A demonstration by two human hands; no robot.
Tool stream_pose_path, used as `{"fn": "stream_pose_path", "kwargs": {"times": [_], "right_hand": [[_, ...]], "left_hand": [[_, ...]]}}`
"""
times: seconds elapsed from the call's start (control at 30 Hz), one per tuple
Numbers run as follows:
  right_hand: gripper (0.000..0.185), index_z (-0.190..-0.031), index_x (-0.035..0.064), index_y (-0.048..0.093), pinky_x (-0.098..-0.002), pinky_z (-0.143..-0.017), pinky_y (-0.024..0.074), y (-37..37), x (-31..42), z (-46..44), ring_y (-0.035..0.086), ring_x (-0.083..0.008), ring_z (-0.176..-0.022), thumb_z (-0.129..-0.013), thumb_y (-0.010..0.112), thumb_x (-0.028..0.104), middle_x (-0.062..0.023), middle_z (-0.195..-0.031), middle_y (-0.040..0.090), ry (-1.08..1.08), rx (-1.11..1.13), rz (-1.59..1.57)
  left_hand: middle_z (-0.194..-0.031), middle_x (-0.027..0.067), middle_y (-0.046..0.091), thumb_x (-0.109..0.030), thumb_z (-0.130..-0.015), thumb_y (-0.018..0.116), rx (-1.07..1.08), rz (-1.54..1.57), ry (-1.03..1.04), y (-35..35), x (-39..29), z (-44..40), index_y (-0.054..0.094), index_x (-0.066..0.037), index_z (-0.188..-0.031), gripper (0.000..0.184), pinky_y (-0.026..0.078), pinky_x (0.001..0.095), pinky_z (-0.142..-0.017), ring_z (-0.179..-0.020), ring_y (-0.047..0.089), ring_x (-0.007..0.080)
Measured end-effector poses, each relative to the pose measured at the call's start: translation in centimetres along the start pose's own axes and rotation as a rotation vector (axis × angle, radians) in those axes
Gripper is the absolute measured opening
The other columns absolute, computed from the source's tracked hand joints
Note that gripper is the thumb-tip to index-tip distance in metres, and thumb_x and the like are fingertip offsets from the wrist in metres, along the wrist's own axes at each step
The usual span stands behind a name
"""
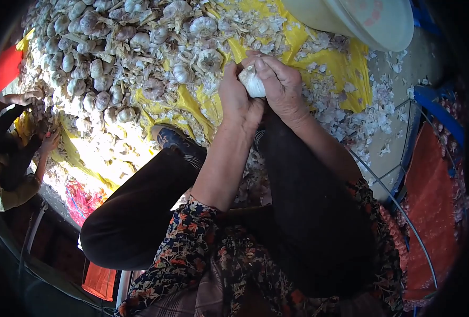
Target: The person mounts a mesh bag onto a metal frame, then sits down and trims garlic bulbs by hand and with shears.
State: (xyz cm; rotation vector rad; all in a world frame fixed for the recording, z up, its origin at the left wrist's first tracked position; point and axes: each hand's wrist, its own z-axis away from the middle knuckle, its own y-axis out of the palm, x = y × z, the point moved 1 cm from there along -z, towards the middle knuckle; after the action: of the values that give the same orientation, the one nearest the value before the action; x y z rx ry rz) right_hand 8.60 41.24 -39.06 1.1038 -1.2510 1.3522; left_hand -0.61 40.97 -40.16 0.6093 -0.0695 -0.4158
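Observation:
Between my two hands, in the upper middle of the head view, is a white garlic bulb [252,83]. My left hand [235,96] is wrapped round the bulb's left and lower side. My right hand [281,84] closes on it from the right, its thumb lying over the top. Some fingers of both hands are hidden behind the bulb. Beyond my hands, a large heap of garlic bulbs [99,58] with dry stalks covers the upper left. Loose papery skins [329,100] lie around on a yellow sheet [357,79].
A pale tub [374,21] stands at the top right. Blue-rimmed wire frames and a red mesh sack [430,211] are on the right. At the far left, another person's hands [49,141] are near the heap. A shoe [177,142] lies below the heap.

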Motion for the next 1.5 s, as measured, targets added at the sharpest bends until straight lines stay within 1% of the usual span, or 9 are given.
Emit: {"fn": "stream_pose_path", "kwargs": {"times": [0.1,0.17,0.27,0.5,0.6,0.93,1.1,1.33,1.5], "right_hand": [[0.021,-0.103,0.0002,0.065,-0.0271,-0.083,0.0485,-0.3,0.3,-0.1,0.063,-0.0184,-0.09,-0.093,0.056,0.016,-0.0135,-0.101,0.065,0.212,0.073,-0.118],[0.023,-0.107,0.0044,0.066,-0.0272,-0.081,0.0487,-0.7,0.0,-0.3,0.061,-0.0188,-0.092,-0.089,0.061,0.019,-0.0115,-0.104,0.063,-0.039,0.108,-0.026],[0.03,-0.111,0.0085,0.066,-0.0276,-0.079,0.0495,-2.4,2.5,0.0,0.06,-0.0185,-0.094,-0.083,0.068,0.021,-0.0099,-0.103,0.06,-0.019,0.253,0.252],[0.044,-0.113,0.0081,0.062,-0.0264,-0.067,0.0506,-2.6,5.2,-1.0,0.059,-0.0114,-0.072,-0.071,0.075,0.013,-0.0057,-0.092,0.058,0.187,0.392,0.193],[0.04,-0.11,0.0037,0.06,-0.024,-0.066,0.0497,-2.7,5.2,-1.3,0.057,-0.0079,-0.072,-0.073,0.072,0.008,-0.0038,-0.088,0.057,0.319,0.465,0.122],[0.019,-0.094,0.0009,0.057,-0.0229,-0.062,0.0475,-3.5,3.0,-0.9,0.054,-0.0054,-0.068,-0.077,0.065,0.002,0.0008,-0.075,0.057,0.441,0.534,-0.21],[0.018,-0.082,0.0043,0.051,-0.0251,-0.06,0.0468,-3.1,3.4,-0.7,0.054,-0.0061,-0.067,-0.074,0.068,0.005,-0.0006,-0.073,0.056,0.313,0.535,0.122],[0.022,-0.08,0.0051,0.051,-0.0254,-0.056,0.0454,-3.4,2.3,-0.4,0.051,-0.0068,-0.062,-0.072,0.07,0.007,-0.0009,-0.069,0.055,0.499,0.558,-0.175],[0.023,-0.084,0.0024,0.054,-0.025,-0.056,0.0467,-3.1,3.0,-0.5,0.055,-0.0071,-0.063,-0.073,0.072,0.011,-0.0007,-0.069,0.056,0.331,0.605,0.247]], "left_hand": [[-0.089,0.01,0.059,-0.028,-0.098,0.035,-0.058,-0.135,0.186,0.6,-0.4,0.2,0.051,0.0,-0.101,0.032,0.052,0.0361,-0.073,-0.079,0.061,0.0216],[-0.086,0.0102,0.059,-0.029,-0.099,0.034,0.01,-0.163,0.184,-0.2,-1.4,-0.5,0.051,0.0,-0.099,0.034,0.052,0.0355,-0.071,-0.078,0.061,0.0214],[-0.079,0.0112,0.059,-0.031,-0.099,0.033,0.032,-0.242,0.213,-0.3,-2.6,-0.7,0.053,0.002,-0.093,0.039,0.052,0.0345,-0.065,-0.07,0.06,0.0214],[-0.075,0.0142,0.06,-0.031,-0.099,0.036,0.029,-0.519,0.195,1.3,-3.9,0.6,0.055,0.004,-0.086,0.042,0.053,0.0355,-0.059,-0.064,0.06,0.023],[-0.067,0.0159,0.06,-0.036,-0.099,0.032,0.006,-0.572,0.181,1.5,-4.0,0.5,0.06,0.006,-0.075,0.055,0.052,0.0327,-0.052,-0.055,0.06,0.0223],[-0.066,0.013,0.059,-0.037,-0.098,0.038,0.041,-0.559,-0.04,-0.3,-4.2,-0.6,0.058,0.005,-0.076,0.052,0.05,0.0308,-0.051,-0.054,0.059,0.0199],[-0.064,0.0109,0.058,-0.037,-0.097,0.04,0.056,-0.746,0.103,0.0,-4.3,-0.4,0.058,0.004,-0.075,0.05,0.047,0.0313,-0.049,-0.051,0.055,0.0186],[-0.061,0.0111,0.058,-0.035,-0.097,0.041,0.064,-0.796,0.056,-0.1,-4.5,-0.1,0.059,0.003,-0.071,0.05,0.047,0.0315,-0.049,-0.05,0.055,0.0187],[-0.06,0.0111,0.058,-0.034,-0.096,0.042,0.054,-0.885,0.103,-0.2,-4.3,-0.3,0.059,0.003,-0.069,0.049,0.046,0.0319,-0.047,-0.048,0.055,0.0186]]}}
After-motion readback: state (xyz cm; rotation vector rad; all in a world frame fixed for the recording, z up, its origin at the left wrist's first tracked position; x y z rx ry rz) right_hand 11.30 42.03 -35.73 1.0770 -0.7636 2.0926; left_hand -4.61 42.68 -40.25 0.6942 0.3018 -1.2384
